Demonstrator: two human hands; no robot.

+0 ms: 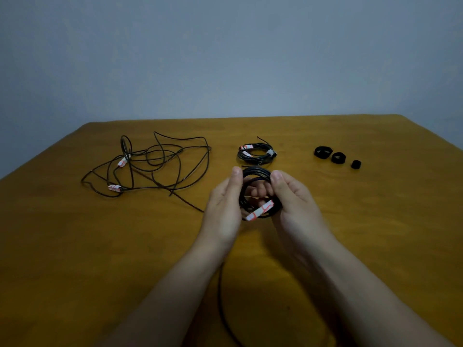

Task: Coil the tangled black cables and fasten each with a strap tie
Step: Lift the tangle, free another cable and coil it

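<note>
Tangle: a loose black cable (155,156) sprawled in wide loops over the far left of the table (375,221), well apart from the hands. Two white-and-red tags (124,161) showed among its strands.
Left hand: the left hand (223,209) was raised above the table's middle. Its thumb lay along the coil's upper left rim and its fingers were curled round that side from behind, gripping it.
Tail: one free strand (220,291) ran from under the left wrist down between the forearms to the bottom edge of the view.
Coil: a black cable wound into a ring (256,172) was held upright between both hands, just above the tabletop. A white-and-red label (259,210) slanted across its lower part.
Tied coil: a second ring of cable (253,159) lay flat just beyond the hands. A pale band (270,153) was wrapped round its right side and two red-marked labels sat on its left.
Right hand: the right hand (295,206) gripped the coil's right side, with the thumb pressed on the upper rim and fingertips showing through the ring's opening.
Straps: three black rolled ties (338,157) sat in a short row at the far right, near one another, the rightmost the smallest.
Wall: a plain grey-blue wall (225,58) stood behind the table.
</note>
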